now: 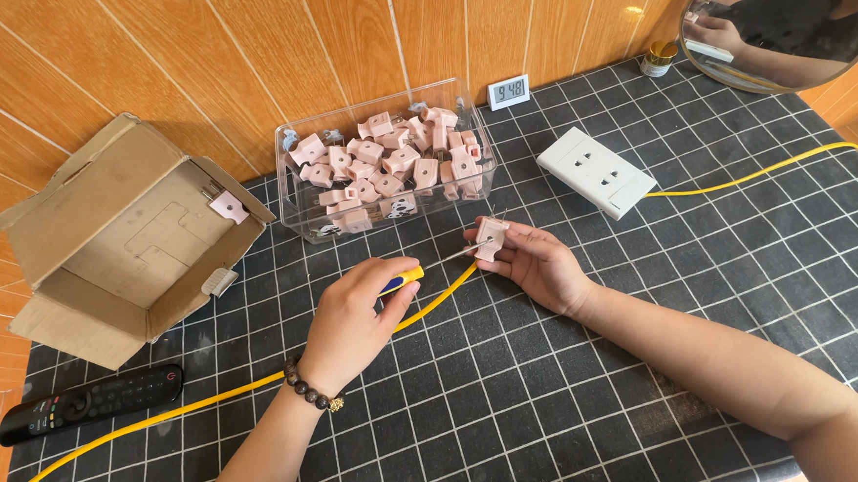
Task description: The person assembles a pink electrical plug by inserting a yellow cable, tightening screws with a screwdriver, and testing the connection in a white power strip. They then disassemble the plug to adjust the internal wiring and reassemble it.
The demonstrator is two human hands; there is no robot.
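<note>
My left hand [353,318] grips a screwdriver with a yellow and blue handle [403,277]; its metal shaft points right into a small pink plug [491,238]. My right hand [538,263] holds that pink plug just above the black grid mat [515,383]. A yellow cable [212,394] runs across the mat under both hands. Just beyond the hands stands a clear plastic bin [386,170] filled with several more pink plugs.
An open cardboard box [125,237] with one pink plug inside sits at the left. A black remote [90,402] lies near the front left. A white power strip [597,172], a small digital clock [508,92], a small jar [658,59] and a round mirror [790,26] stand at the back right.
</note>
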